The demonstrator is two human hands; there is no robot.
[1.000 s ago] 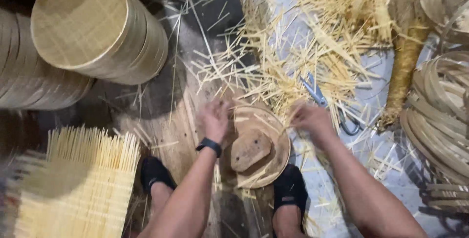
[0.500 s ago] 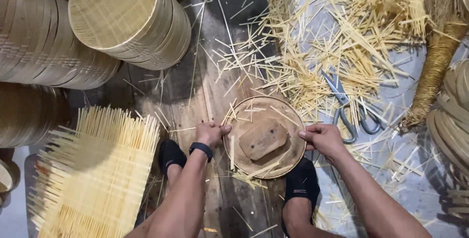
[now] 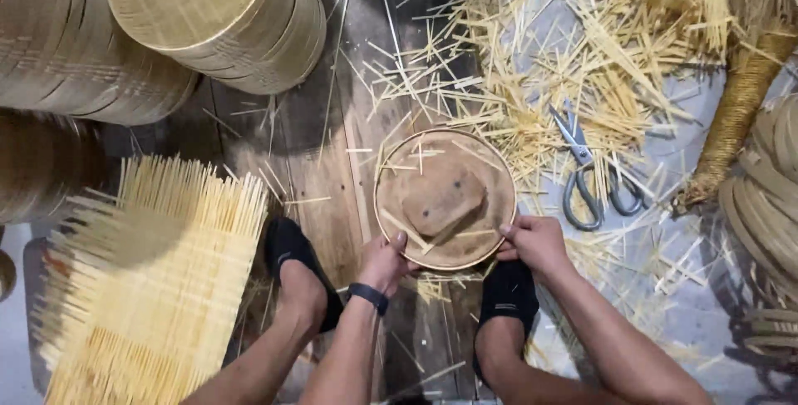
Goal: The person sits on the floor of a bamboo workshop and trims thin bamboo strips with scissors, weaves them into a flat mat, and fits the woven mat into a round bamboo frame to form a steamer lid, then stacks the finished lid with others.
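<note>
We hold a round bamboo tray [image 3: 445,199] between our two hands, low on its rim. Our left hand [image 3: 384,262] grips the near left edge, thumb hooked over the rim and fingers curled beneath; a dark band [image 3: 367,296] circles that wrist. Our right hand [image 3: 536,244] closes on the near right edge, fingers folded over the rim. The tray lies flat on the dark wooden boards [image 3: 332,164], straight ahead of us and just beyond our feet, so both hands meet it from the near side. A small wooden block [image 3: 443,202] rests in the middle of the tray, tilted a little, with a few loose splints lying across the weave around it.

Our feet in black socks [image 3: 509,295] sit under the hands, one at each side of the tray's near edge. To the right of the tray, a pair of scissors [image 3: 592,174] with grey handles lies on the pale floor among scattered bamboo strips [image 3: 582,56], near the rim but not touching it. To the left lies a square woven mat [image 3: 158,289] with splints fanning out from its edges. Beyond it, stacks of round bamboo baskets [image 3: 208,14] stand at the far left. Coils of bamboo bands [image 3: 769,197] lie at the right edge.
</note>
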